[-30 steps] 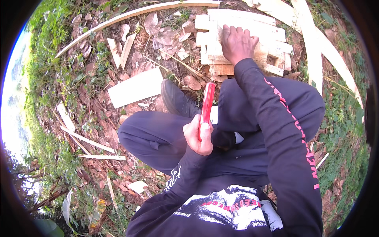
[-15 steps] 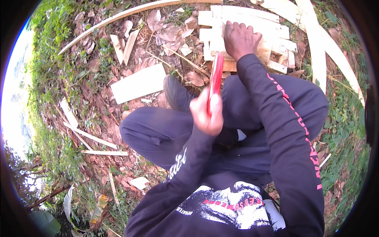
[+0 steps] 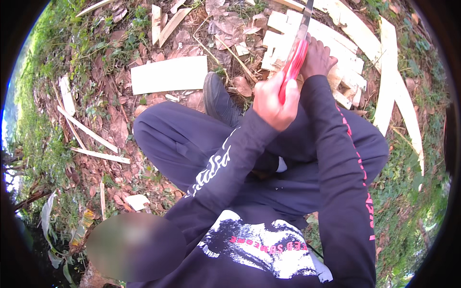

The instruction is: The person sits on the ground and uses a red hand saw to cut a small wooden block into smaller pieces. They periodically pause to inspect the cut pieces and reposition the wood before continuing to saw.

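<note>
A handsaw with a red handle [image 3: 294,60] is gripped in my left hand [image 3: 276,102], its fingers wrapped round the grip. Its thin metal blade [image 3: 305,21] points away from me over a stack of pale wooden boards [image 3: 348,60]. My right hand [image 3: 317,58] presses on that stack just right of the saw, fingers bent down over a board. The saw partly covers the right hand's fingertips, and where the teeth meet the wood cannot be made out.
My crossed legs [image 3: 192,139] lie below the stack. A flat pale board [image 3: 169,75] rests on leaf litter beside my shoe [image 3: 221,98]. Long wood strips [image 3: 385,77] lie on the right, and thin offcuts [image 3: 89,128] on the left.
The view has shifted and turned somewhat. My left hand and the saw have moved right, closer to my right hand, and the saw tilts more to the right. My right hand stays on the boards.
</note>
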Tool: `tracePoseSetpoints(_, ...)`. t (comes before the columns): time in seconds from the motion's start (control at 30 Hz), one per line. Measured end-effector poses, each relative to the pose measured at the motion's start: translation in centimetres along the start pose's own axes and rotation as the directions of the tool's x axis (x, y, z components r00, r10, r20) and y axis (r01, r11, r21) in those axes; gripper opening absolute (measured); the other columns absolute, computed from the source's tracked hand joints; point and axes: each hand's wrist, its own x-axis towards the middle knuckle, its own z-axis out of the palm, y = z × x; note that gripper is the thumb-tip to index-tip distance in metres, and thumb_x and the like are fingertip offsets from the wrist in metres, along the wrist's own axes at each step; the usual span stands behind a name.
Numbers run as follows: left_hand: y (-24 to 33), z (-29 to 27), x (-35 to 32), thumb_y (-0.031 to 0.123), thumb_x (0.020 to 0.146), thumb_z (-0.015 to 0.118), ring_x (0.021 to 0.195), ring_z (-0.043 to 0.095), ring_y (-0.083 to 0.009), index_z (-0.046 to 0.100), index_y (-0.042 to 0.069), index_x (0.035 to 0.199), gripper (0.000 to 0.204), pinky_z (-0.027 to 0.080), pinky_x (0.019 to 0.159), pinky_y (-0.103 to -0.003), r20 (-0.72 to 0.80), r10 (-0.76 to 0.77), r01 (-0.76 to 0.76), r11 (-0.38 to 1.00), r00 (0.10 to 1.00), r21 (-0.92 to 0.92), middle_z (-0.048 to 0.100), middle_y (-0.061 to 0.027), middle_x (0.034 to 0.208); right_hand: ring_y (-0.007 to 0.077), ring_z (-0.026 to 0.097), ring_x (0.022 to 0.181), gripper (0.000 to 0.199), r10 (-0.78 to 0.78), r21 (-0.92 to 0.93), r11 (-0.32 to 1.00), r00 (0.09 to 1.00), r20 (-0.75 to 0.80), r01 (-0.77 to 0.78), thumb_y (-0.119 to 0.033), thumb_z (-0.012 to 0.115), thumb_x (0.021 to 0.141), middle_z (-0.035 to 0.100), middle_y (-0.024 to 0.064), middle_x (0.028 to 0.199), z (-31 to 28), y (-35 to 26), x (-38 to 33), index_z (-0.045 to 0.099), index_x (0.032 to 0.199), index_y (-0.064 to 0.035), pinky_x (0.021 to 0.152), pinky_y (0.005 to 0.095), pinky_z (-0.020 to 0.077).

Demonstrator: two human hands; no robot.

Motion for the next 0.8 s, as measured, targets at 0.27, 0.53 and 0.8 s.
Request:
tracePoseSetpoints(0.27, 1.9, -2.7, -3.9, 0.006, 0.089, 0.053, 0.044, 0.053, -0.0244, 0.062, -0.005, 0.098, 0.017, 0.041, 0.047, -0.035, 0.045, -0.075, 0.075, 0.997, 0.996, 0.004, 0.051, -0.0117, 0.057, 0.0311, 0.057, 0.103, 0.037, -0.052, -0.009, 0.999, 0.998, -0.045, 0.051, -0.032, 0.042, 0.098, 0.066, 0.0098, 0.106, 0.3, 0.5, 0.0, 0.065, 0.116, -0.0099, 0.086, 0.0536, 0.0332)
tracePoseSetpoints(0.53, 1.3, -5.0, -7.2, 0.01, 0.09, 0.054, 0.045, 0.056, -0.0217, 0.062, -0.007, 0.1, 0.022, 0.042, 0.048, -0.032, 0.039, -0.051, 0.055, 0.995, 0.998, -0.088, 0.051, -0.0087, 0.058, 0.033, 0.057, 0.105, 0.047, -0.011, -0.007, 1.0, 1.0, -0.029, 0.011, -0.037, 0.031, 0.1, 0.066, 0.0127, 0.108, 1.4, 0.6, 0.8, 0.065, 0.118, -0.0101, 0.093, 0.0507, 0.0303)
tracePoseSetpoints(0.8, 1.1, -2.6, -2.7, 0.007, 0.091, 0.053, 0.043, 0.051, -0.0213, 0.055, -0.002, 0.082, 0.013, 0.038, 0.047, -0.033, 0.044, -0.11, 0.113, 0.991, 0.993, -0.071, 0.046, -0.0097, 0.054, 0.0343, 0.056, 0.108, 0.049, 0.047, 0.067, 0.997, 0.999, 0.019, -0.048, -0.039, 0.028, 0.102, 0.066, 0.0144, 0.114, 0.5, -0.3, 0.9, 0.066, 0.117, -0.0124, 0.093, 0.052, 0.0317)
